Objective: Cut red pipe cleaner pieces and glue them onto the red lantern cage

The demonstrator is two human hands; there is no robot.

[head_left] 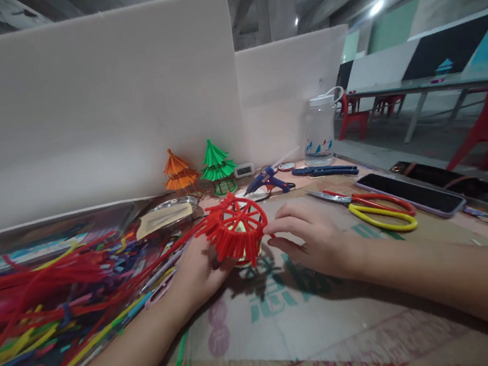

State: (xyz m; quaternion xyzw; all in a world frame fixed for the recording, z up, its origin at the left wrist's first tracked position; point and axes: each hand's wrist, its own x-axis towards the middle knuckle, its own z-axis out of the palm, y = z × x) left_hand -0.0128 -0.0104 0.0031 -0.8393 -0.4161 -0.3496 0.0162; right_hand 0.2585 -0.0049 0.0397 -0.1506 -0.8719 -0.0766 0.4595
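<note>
A red pipe-cleaner roof frame (244,228), with a spoked ring on top and a slanting fringe of short strips, is tilted above the work surface. My left hand (204,267) grips it from the left, the fingertips partly hidden behind the fringe. At the frame's right edge, my right hand (308,237) has thumb and index finger closed around a short red pipe-cleaner piece (272,236), of which only a bit shows. Behind stand an orange pipe-cleaner tower (179,171) and a green one (217,165), both with tiered roofs.
Loose pipe cleaners (37,297) pile up at left. A metal dish (192,202), a blue glue gun (268,179), blue pliers (324,170) and a water bottle (319,133) stand behind. Scissors (382,215) and a phone (408,191) lie right. White boards (92,107) rise at the back.
</note>
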